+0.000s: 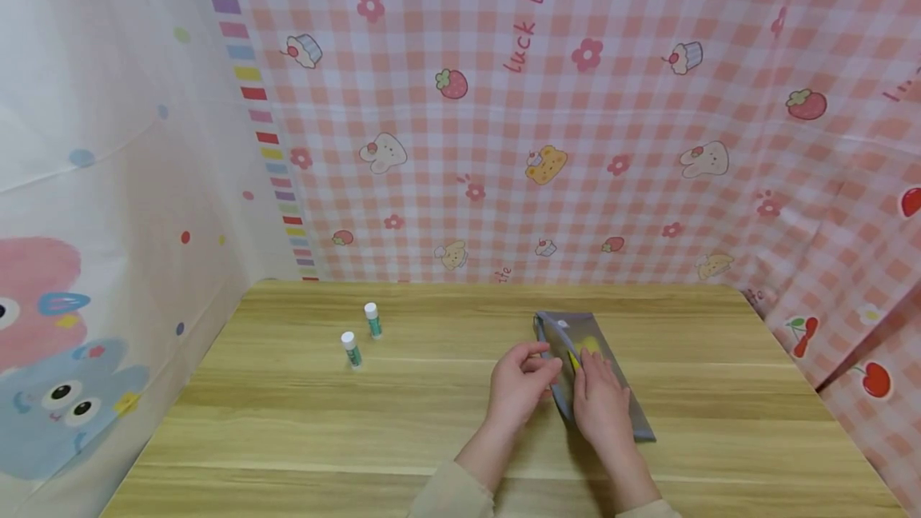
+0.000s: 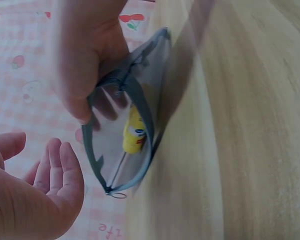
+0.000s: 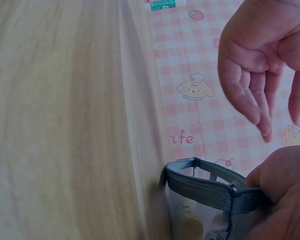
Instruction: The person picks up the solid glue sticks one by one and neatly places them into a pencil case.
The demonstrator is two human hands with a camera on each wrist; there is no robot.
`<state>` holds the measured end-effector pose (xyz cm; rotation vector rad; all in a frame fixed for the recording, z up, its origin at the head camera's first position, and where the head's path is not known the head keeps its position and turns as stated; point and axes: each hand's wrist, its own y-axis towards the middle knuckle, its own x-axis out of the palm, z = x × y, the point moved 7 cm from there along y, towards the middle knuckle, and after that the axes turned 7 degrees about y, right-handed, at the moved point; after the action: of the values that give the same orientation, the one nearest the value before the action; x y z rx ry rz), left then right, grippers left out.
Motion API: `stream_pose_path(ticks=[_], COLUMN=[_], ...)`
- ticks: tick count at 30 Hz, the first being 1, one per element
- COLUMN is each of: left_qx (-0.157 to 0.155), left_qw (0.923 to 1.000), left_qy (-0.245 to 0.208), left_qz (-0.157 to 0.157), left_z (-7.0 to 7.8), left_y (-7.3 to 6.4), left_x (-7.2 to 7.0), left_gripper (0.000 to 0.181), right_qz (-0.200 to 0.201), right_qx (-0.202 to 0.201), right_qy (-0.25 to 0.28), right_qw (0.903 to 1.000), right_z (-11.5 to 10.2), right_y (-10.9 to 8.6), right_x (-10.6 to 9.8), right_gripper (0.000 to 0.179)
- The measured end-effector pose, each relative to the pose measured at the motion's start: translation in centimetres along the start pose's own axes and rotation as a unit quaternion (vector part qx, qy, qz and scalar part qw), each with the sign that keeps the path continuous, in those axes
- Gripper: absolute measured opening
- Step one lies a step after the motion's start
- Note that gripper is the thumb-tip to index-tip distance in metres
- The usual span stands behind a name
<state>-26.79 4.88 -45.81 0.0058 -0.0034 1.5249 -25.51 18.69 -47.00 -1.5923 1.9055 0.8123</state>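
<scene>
A grey mesh zip pouch [image 1: 580,326] lies at the right of the table, its zipped mouth gaping in the left wrist view. Inside it is a yellow tube-shaped thing [image 2: 133,136] with a printed label. My right hand [image 1: 603,406] grips the pouch by its zipped edge, thumb on one side and fingers on the other. Close to the mouth, on the left, my left hand [image 1: 516,386] hovers with loosely bent fingers and nothing in them. In the right wrist view the left hand [image 3: 262,65] hangs above the pouch's rim [image 3: 200,187], apart from it.
Two small white-capped tubes with green labels, one farther back [image 1: 373,322] and one nearer [image 1: 352,351], stand on the left half of the wooden table [image 1: 288,438]. A pink checked cloth [image 1: 489,142] hangs behind the table, with a white printed one [image 1: 129,182] at the left.
</scene>
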Motion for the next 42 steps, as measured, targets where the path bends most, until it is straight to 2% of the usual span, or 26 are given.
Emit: stream_pose_path(ticks=[6, 10, 16, 19, 21, 26, 29, 33, 37, 42], left_qx=[0.031, 0.067, 0.122, 0.151, 0.175, 0.247, 0.272, 0.287, 0.299, 0.303], left_qw=[0.9994, 0.9959, 0.9842, 0.9744, 0.9642, 0.9253, 0.9047, 0.8809, 0.8607, 0.8441], left_qy=[0.011, 0.051, 0.111, 0.147, 0.178, 0.257, 0.292, 0.339, 0.374, 0.402], left_qz=[0.012, 0.032, 0.064, 0.078, 0.09, 0.129, 0.148, 0.163, 0.173, 0.186], left_z=[0.9, 1.7, 2.9, 3.7, 4.3, 5.7, 6.3, 6.6, 6.6, 6.2], left_y=[-0.4, -0.6, -1.0, -1.4, -1.7, -2.6, -2.9, -3.3, -3.5, -3.4], left_x=[-0.8, -1.8, -2.9, -3.3, -3.5, -3.9, -4.2, -4.5, -5.0, -6.0], left_gripper=[0.03, 0.032, 0.035, 0.034, 0.035, 0.037, 0.039, 0.042, 0.045, 0.046], right_qz=[0.005, 0.009, 0.008, 0.01, 0.01, 0.008, 0.008, 0.01, 0.011, 0.01], right_qx=[-0.001, -0.007, -0.009, -0.01, -0.01, -0.009, -0.01, -0.012, -0.013, -0.013], right_qy=[0.003, 0.002, 0.004, 0.004, 0.004, 0.004, 0.003, 0.002, 0.002, 0.001], right_qw=[1.0, 0.9999, 0.9999, 0.9999, 0.9999, 0.9999, 0.9999, 0.9999, 0.9999, 0.9999], right_z=[-0.1, -0.2, 0.0, -0.1, -0.2, -0.1, -0.1, -0.1, 0.0, -0.1], right_y=[0.0, -0.1, -0.1, -0.1, -0.1, 0.0, 0.0, -0.1, -0.1, -0.1], right_x=[-0.1, -0.1, 0.1, 0.1, 0.1, 0.1, 0.1, 0.2, 0.2, 0.1], right_gripper=[0.044, 0.043, 0.044, 0.043, 0.043, 0.044, 0.043, 0.043, 0.043, 0.043])
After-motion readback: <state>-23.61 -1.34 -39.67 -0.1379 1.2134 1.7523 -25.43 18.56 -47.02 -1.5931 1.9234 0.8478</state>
